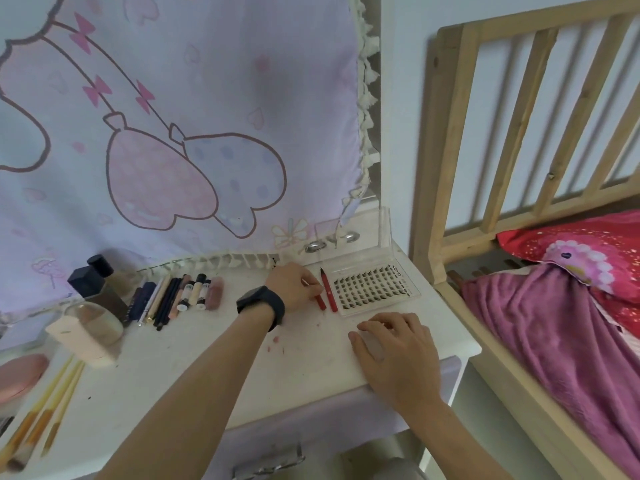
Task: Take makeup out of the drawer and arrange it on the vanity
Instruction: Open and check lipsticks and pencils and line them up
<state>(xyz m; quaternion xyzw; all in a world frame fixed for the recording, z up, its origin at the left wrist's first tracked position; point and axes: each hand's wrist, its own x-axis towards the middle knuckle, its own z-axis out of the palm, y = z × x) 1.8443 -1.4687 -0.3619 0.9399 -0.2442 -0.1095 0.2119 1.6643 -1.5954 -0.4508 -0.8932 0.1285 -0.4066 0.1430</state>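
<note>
**Two hands at the white vanity top**

In mid-frame the left hand (294, 287), with a black watch (261, 306) on its wrist, pinches a slim red pencil (321, 302) that lies on the white vanity top (207, 358). A second red pencil with a dark tip (329, 289) lies just beside it, next to an open clear plastic tray of false lashes (372, 289). Right of centre, the right hand (394, 344) rests flat, fingers spread. Left of centre lies a tidy row of pencils and small tubes (180, 299).
</note>
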